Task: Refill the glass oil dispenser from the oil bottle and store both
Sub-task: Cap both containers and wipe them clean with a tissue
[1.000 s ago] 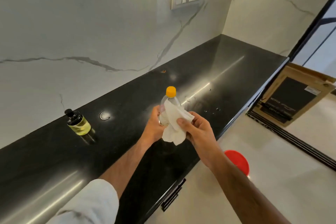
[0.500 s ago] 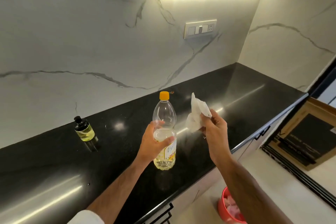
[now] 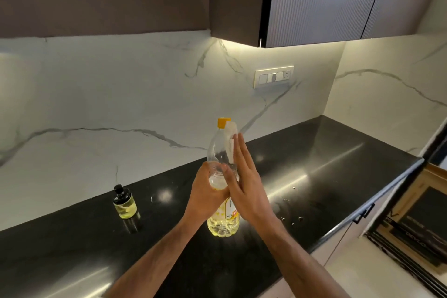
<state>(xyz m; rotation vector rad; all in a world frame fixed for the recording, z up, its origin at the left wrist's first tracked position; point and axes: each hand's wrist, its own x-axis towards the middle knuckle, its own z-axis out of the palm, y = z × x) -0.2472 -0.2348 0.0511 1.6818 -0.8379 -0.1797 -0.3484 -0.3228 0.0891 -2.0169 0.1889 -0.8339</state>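
Above black counter [image 3: 314, 184], oil bottle [image 3: 219, 152], seemingly upright.

Countertop [image 3: 314, 176] is looking glossy black, polished stone. Oil bottle [image 3: 219, 152] is showing clear smooth plastic. Backsplash [image 3: 121, 94] is looking like veined marble.

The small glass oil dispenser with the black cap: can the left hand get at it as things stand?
Probably not yet: the left hand holds the clear plastic oil bottle, though nothing stands between it and the small glass oil dispenser.

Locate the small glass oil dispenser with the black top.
The small glass oil dispenser stands on the black countertop, left of the held oil bottle, near the marble wall.
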